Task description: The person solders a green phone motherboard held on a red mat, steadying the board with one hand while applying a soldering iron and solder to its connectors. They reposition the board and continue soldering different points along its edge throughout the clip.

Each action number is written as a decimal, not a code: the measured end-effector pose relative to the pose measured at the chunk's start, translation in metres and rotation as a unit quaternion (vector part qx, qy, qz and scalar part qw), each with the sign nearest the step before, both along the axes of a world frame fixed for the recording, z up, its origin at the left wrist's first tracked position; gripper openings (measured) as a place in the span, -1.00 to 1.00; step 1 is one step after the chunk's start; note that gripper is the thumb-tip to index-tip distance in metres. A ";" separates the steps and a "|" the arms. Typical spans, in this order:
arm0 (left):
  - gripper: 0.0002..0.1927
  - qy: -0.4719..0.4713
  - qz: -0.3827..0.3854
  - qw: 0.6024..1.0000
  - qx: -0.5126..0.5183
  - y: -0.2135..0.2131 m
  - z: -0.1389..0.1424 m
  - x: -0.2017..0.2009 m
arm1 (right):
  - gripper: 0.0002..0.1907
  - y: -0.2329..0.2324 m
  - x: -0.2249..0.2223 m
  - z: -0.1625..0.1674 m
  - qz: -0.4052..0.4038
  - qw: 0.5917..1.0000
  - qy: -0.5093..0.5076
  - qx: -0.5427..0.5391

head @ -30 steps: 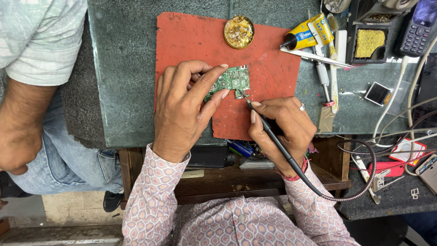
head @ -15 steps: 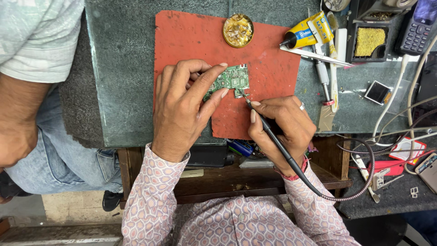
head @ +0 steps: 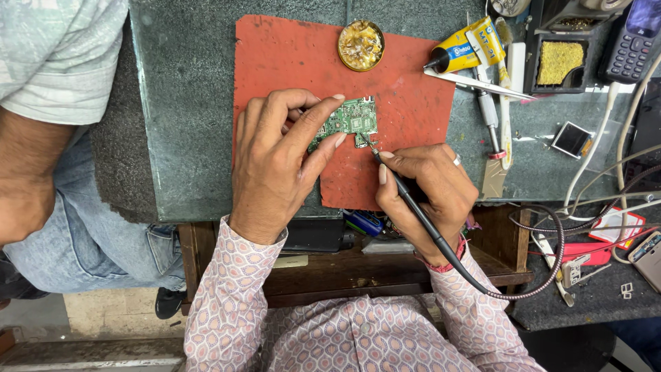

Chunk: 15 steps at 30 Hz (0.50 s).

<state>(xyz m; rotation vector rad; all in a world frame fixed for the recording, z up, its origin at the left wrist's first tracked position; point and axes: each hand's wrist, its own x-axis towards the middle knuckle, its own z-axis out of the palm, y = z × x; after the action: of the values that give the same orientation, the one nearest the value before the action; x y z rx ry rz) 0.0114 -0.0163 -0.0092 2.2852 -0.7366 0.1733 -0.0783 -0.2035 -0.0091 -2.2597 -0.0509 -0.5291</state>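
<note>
Circuit board (head: 351,118), small and green, lies on the red mat (head: 289,55) near the mat's middle, long axis running left to right across the mat.

Head view, only view. Left hand (head: 279,162) comes in from the board's left; its fingertips (head: 337,140) press down on the board's left end and near edge, pinning it flat, grip closed on the board. Right hand (head: 423,189) sits just below and right of the board, closed pen-fashion round a black soldering iron (head: 413,207). The iron slants up and left; its tip touches the board's lower right corner. Left hand is the nearer one to the board. The iron's cable (head: 530,286) loops away to the right.

Containers: round tin (head: 361,45) at the mat's top edge, above the board, holds brassy wire wool. Black tray (head: 559,63), well right of the mat, holds a yellow sponge. A yellow tube (head: 465,47) lies between them.

Second person's arm (head: 27,179), far left of the mat, off the desk (head: 186,103).
</note>
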 end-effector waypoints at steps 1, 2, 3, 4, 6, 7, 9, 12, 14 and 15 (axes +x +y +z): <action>-0.56 -0.003 0.001 1.000 0.002 0.001 0.000 0.000 | -0.85 0.000 0.000 0.000 0.000 1.000 -0.001 0.000; -0.56 -0.003 -0.001 1.000 0.000 0.001 0.000 0.000 | -0.85 0.000 0.001 0.000 -0.001 1.000 0.000 0.000; -0.56 -0.003 -0.002 1.000 -0.002 0.000 0.000 0.001 | -0.85 0.000 0.001 0.000 0.000 1.000 0.000 0.000; -0.56 -0.002 -0.003 1.000 -0.004 0.000 0.000 0.001 | -0.84 0.000 0.001 0.000 0.000 1.000 0.001 0.000; -0.56 -0.001 -0.001 1.000 -0.002 0.001 0.000 0.001 | -0.84 0.000 0.000 0.001 0.004 1.000 0.004 0.000; -0.55 0.001 0.000 1.000 -0.001 0.001 0.000 0.000 | -0.84 0.000 0.000 0.002 0.006 1.000 0.006 0.000; -0.55 0.003 -0.001 1.000 -0.001 0.000 0.000 0.000 | -0.85 0.000 0.000 0.002 0.002 1.000 0.006 0.000; -0.55 0.001 -0.001 1.000 -0.001 0.000 0.000 0.000 | -0.86 0.000 0.001 0.000 0.003 1.000 -0.002 0.000; -0.55 0.001 -0.001 1.000 0.000 0.001 0.000 0.000 | -0.85 0.000 0.000 0.000 0.003 1.000 -0.004 -0.002; -0.55 0.000 -0.001 1.000 0.001 0.001 0.000 0.000 | -0.85 0.000 0.000 -0.001 0.003 1.000 -0.005 -0.002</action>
<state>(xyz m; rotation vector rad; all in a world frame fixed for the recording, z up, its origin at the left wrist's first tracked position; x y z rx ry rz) 0.0116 -0.0156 -0.0092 2.2868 -0.7381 0.1719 -0.0781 -0.2039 -0.0096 -2.2611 -0.0634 -0.5374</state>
